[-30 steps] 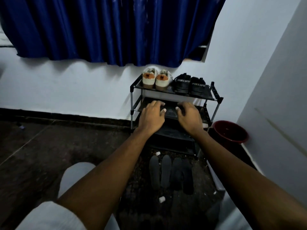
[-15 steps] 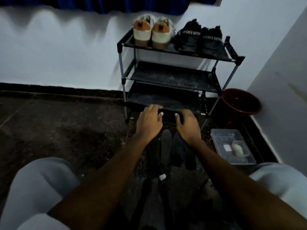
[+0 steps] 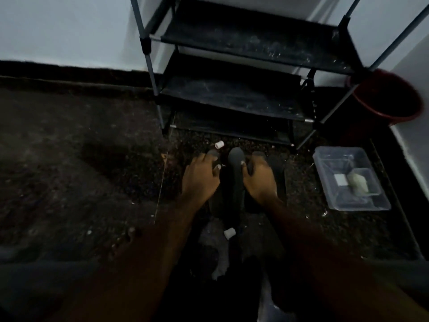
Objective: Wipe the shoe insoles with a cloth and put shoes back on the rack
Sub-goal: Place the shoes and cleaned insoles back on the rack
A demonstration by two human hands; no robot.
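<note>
Several dark insoles lie side by side on the floor in front of the black shoe rack (image 3: 234,94), whose two visible shelves hold nothing. My left hand (image 3: 199,180) reaches down onto the leftmost insole (image 3: 212,153), fingers bent over it and thumb at its edge. Curled round the tip of another insole (image 3: 258,155) is my right hand (image 3: 260,182). Between the hands a grey insole (image 3: 236,175) lies untouched. A dark cloth (image 3: 218,254) lies crumpled on the floor nearer me. The scene is dim and blurred.
A clear plastic tray (image 3: 334,163) holding a pale lump sits on the floor at the right. A red bucket (image 3: 390,101) stands beside the rack in the corner. Two small white caps (image 3: 219,144) (image 3: 229,233) lie near the insoles. Dark floor stretches left.
Both hands came down from the rack's shelf to the insoles on the floor. The view tilted down, so the top shelf with the shoes is out of sight.
</note>
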